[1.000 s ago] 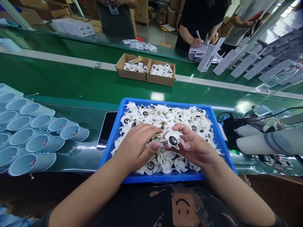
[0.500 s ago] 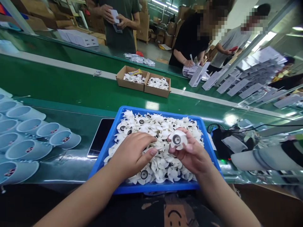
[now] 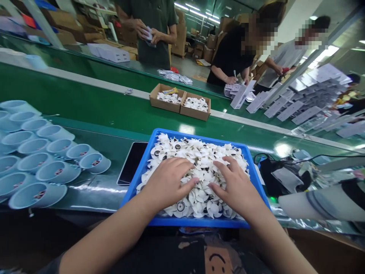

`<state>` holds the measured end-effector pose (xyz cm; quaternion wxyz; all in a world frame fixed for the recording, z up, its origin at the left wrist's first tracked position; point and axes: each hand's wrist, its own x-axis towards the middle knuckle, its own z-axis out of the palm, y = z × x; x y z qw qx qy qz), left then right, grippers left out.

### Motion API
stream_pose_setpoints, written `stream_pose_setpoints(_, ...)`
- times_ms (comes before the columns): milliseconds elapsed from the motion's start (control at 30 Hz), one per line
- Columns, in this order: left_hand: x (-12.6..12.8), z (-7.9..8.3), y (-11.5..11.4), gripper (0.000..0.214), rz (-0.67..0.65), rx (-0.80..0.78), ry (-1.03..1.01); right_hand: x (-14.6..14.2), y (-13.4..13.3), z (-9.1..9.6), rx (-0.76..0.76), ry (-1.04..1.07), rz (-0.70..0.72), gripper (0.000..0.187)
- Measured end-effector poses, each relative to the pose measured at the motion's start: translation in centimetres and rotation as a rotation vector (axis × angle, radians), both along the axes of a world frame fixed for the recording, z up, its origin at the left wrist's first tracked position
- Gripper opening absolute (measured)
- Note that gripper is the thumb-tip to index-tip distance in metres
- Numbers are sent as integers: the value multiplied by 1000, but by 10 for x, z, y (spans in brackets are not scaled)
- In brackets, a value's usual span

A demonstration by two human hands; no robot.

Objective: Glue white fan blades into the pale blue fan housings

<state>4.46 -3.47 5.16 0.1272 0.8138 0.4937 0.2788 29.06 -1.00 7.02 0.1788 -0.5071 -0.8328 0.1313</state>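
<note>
A blue tray (image 3: 199, 222) full of small white fan blades (image 3: 199, 196) stands right in front of me. Some of the blades show a dark round hub with a metal ring. My left hand (image 3: 171, 182) rests over the left half of the pile, fingers apart and palm down. Over the right half lies my right hand (image 3: 236, 186), its fingers spread on the blades and nothing held in it. The blades under both palms are hidden.
Light blue cups (image 3: 58, 171) stand in rows at the left. A tablet (image 3: 132, 163) lies by the tray. Two cardboard boxes (image 3: 195, 113) of blades sit beyond. A white cylinder (image 3: 316, 201) and black bag (image 3: 281, 175) are right. People work across the bench.
My right hand has let go of the white fan blade it held up and has come down, spread, onto the pile. My left hand stays over the blades. The view has shifted slightly.
</note>
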Motion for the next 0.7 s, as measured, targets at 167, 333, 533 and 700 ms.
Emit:
stream_pose_setpoints(167,6,-9,-14,75,-126,-77,253,17,-9,-14,95,-233,116,53)
stream_pose_setpoints(333,1,-13,-16,82,-72,-200,387,29,-24,-31,214,-294,138,78)
stream_pose_setpoints(533,-13,-13,-19,60,42,-184,454,52,-9,-44,267,-324,-6,87)
stream_pose_setpoints(700,-7,-18,-6,56,148,-148,410,43,6,-42,162,-341,-33,80)
